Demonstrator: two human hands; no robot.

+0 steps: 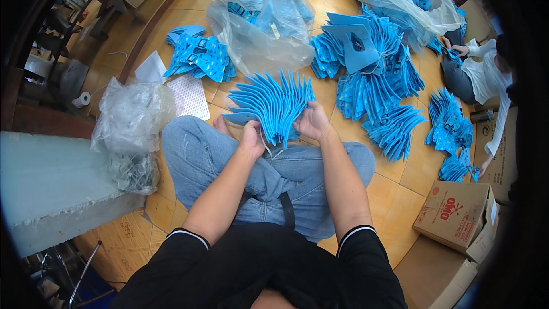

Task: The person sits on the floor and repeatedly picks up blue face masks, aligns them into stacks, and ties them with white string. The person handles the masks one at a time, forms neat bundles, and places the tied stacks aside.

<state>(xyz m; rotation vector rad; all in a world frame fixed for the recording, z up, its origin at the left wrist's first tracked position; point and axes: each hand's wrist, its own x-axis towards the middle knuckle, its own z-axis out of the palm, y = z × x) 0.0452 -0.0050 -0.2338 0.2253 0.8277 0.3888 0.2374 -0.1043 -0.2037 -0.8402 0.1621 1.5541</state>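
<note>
As the head view looks down on the arms: both forearms (346,186) rise from black short sleeves (366,246) and slant inward over the crossed, denim-clad legs (200,157).
Left hand (250,138): clamped on the near left end of the blue bundle (277,106), thumb up, the other fingers mostly hidden.
Right hand (313,122): palm turned upward, fingers bent against the bundle's right edge; I cannot tell whether they grip it or only prop it.
Blue bundle: fanned out between the two hands, just beyond the shins, its folded pieces spreading away from the body; a pale cord (265,144) hangs near the left hand.
Ahead: a clear bag (260,28) of blue pieces stands just beyond the bundle, with a patterned stack (197,57) with dark buckles to its left.
Right side: a large blue heap (377,74) lies near the right hand, a smaller fanned pile (394,131) below it; another clear bag (409,6) sits behind.
Far right: a co-worker in a white top (486,74) sits by more blue pieces (449,123), above a cardboard box (452,212).
Left side: crumpled clear plastic (134,109) crowds the left knee, beside a printed sheet (189,96) on the tiled floor (394,203).
</note>
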